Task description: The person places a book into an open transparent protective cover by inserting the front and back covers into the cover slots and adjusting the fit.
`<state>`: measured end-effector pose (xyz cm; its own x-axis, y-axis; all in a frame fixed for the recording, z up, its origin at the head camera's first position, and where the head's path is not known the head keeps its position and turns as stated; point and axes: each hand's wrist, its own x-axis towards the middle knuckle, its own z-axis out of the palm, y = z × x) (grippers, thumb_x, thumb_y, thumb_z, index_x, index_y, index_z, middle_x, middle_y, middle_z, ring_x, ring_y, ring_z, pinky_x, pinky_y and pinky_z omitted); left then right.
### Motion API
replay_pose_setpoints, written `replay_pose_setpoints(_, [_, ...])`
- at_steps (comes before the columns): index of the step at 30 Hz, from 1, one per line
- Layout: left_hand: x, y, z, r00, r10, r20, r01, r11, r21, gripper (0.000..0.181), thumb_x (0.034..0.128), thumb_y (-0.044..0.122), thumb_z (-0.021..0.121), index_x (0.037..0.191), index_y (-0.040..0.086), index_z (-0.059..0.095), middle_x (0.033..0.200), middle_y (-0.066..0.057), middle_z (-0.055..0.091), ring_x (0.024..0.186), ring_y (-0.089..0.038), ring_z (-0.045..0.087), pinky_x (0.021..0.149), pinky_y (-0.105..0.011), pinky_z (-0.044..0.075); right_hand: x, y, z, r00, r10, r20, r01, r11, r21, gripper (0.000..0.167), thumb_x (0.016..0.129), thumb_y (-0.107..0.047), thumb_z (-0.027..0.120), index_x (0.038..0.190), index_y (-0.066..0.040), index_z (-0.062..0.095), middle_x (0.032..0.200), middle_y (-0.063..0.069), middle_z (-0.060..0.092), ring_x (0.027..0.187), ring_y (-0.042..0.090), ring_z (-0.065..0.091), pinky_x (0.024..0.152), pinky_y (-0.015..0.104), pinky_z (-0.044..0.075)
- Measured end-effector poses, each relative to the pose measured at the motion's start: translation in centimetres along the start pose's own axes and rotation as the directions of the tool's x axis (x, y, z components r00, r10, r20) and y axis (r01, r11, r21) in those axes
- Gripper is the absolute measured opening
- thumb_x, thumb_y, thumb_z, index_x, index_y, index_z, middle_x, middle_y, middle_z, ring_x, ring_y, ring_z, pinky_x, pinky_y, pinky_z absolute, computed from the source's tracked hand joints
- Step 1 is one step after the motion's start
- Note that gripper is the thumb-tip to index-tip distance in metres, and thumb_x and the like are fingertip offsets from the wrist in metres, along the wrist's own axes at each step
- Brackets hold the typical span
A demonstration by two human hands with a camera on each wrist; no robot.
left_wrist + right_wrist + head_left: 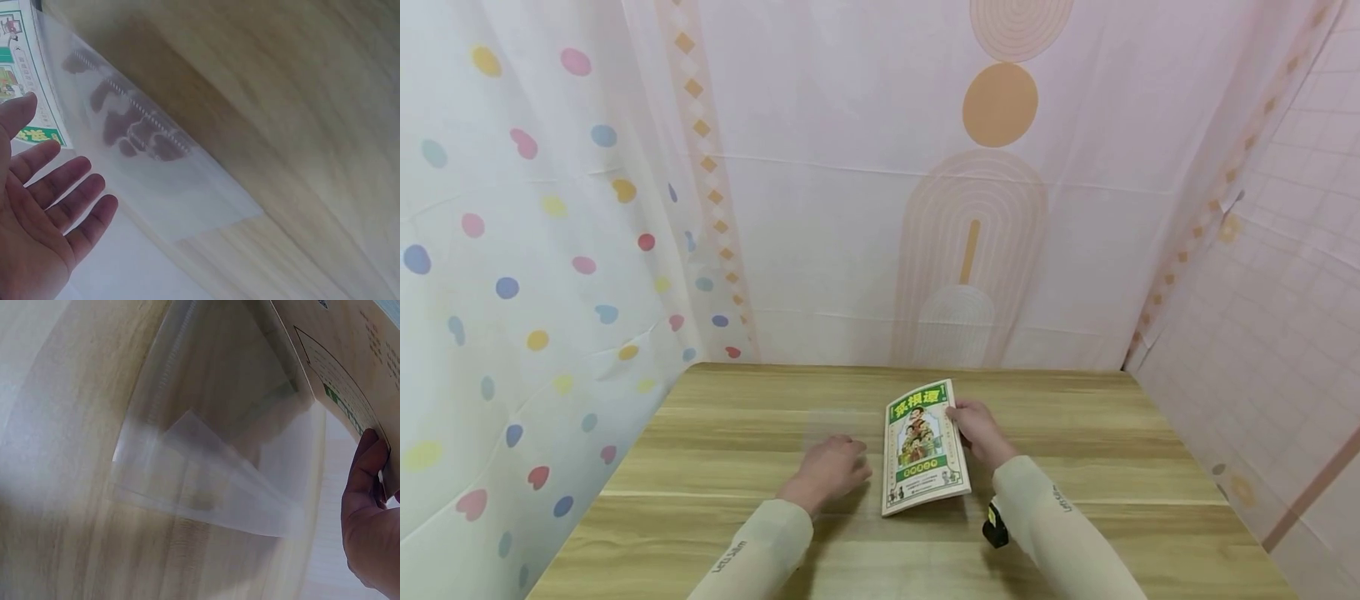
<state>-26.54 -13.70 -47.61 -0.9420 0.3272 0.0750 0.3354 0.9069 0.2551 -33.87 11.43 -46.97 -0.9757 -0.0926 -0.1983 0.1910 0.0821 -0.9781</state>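
My right hand (981,432) pinches the right edge of a green and cream book (925,446), whose illustrated front cover faces up and bends slightly. In the right wrist view, the fingers of that hand (372,519) press on the book's back cover (350,375). A clear plastic sleeve (181,194) lies on the table, seen through in the left wrist view, partly beside the book. Left of the book, my left hand (829,471) hovers over the sleeve with relaxed, slightly bent fingers and nothing held.
A small black and yellow object (996,527) sits beside my right forearm. The wooden table (700,467) ends at a patterned curtain (820,250) behind, with more curtains on the left and right.
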Motion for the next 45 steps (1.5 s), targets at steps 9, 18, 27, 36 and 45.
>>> replay_pose_setpoints(9, [0.2,0.5,1.0,0.997,0.070,0.015,-0.070,0.997,0.041,0.042,0.0923,0.029,0.068,0.123,0.001,0.064,0.123,-0.020,0.063,0.115,-0.038,0.058,0.098,-0.053,0.047,-0.3,0.3,0.0,1.000,0.025,-0.009,-0.025,1.000,-0.018,0.034,0.104,-0.011,0.044,0.128,0.010,0.056,0.101,0.015,0.068,0.079,0.016,0.065,0.067,0.026,0.053])
replay_pose_setpoints(18, [0.0,0.7,2.1,0.984,0.178,0.029,-0.179,0.981,0.075,0.045,0.0935,0.032,0.067,0.130,0.006,0.062,0.135,-0.016,0.057,0.125,-0.037,0.053,0.099,-0.053,0.046,-0.1,1.4,-0.4,1.000,0.018,0.010,-0.018,0.999,-0.041,0.037,0.102,-0.009,0.046,0.133,0.012,0.052,0.101,0.016,0.069,0.080,0.017,0.065,0.068,0.028,0.054])
replay_pose_setpoints(27, [-0.2,1.0,2.2,0.988,0.127,0.084,-0.132,0.990,0.051,0.046,0.0952,0.032,0.066,0.134,0.006,0.060,0.142,-0.015,0.053,0.129,-0.036,0.050,0.101,-0.053,0.044,-0.7,2.0,-0.7,0.997,-0.069,0.042,0.079,0.926,-0.368,0.040,0.103,-0.011,0.045,0.137,0.007,0.053,0.110,0.016,0.066,0.095,0.023,0.062,0.086,0.042,0.052])
replay_pose_setpoints(36, [0.0,1.3,2.8,0.988,0.109,0.109,-0.119,0.989,0.091,0.047,0.0955,0.035,0.064,0.135,0.009,0.060,0.142,-0.012,0.054,0.128,-0.035,0.050,0.101,-0.051,0.045,-1.4,2.8,-0.9,0.994,-0.110,0.009,0.086,0.714,-0.695,0.032,0.102,-0.011,0.044,0.123,0.006,0.062,0.111,0.017,0.065,0.095,0.028,0.059,0.088,0.050,0.049])
replay_pose_setpoints(45, [0.1,1.8,3.5,0.989,0.103,0.109,-0.117,0.984,0.131,0.047,0.0973,0.038,0.060,0.138,0.014,0.058,0.145,-0.008,0.052,0.130,-0.034,0.049,0.099,-0.053,0.045,-2.1,3.1,-1.2,0.989,-0.145,0.002,0.103,0.694,-0.712,0.030,0.101,-0.008,0.044,0.120,0.008,0.061,0.085,0.008,0.060,0.072,0.021,0.054,0.069,0.038,0.049])
